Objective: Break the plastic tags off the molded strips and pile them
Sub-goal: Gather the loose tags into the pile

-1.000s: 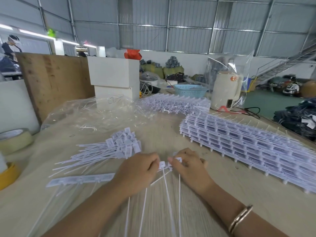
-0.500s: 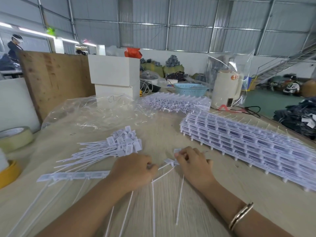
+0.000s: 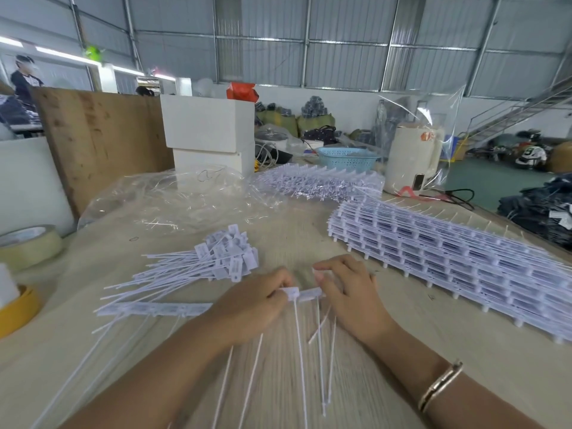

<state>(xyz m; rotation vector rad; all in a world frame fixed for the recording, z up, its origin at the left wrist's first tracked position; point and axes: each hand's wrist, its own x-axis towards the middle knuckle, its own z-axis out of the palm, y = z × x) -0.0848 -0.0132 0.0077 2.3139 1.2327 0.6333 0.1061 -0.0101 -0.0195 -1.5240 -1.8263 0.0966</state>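
At lower centre of the frame both hands meet over the pale surface (image 3: 448, 345). The left hand (image 3: 250, 308) has its grip closed on a white molded strip (image 3: 305, 295), fingers curled around one tag head at its left end. The right hand (image 3: 349, 292) pinches the same strip at the other end, thumb and fingers bent over it. Thin white tails hang from the strip toward the bottom of the frame. A second strip (image 3: 154, 308) lies flat to the left of the left wrist. Just above it, left of centre, sits the pile of loose tags (image 3: 216, 258), heads bunched to the right and tails fanned leftward. At right, a tall stack of molded strips (image 3: 448, 258) runs diagonally, and another heap (image 3: 318, 182) lies above centre beside a crumpled clear plastic bag (image 3: 185, 199).
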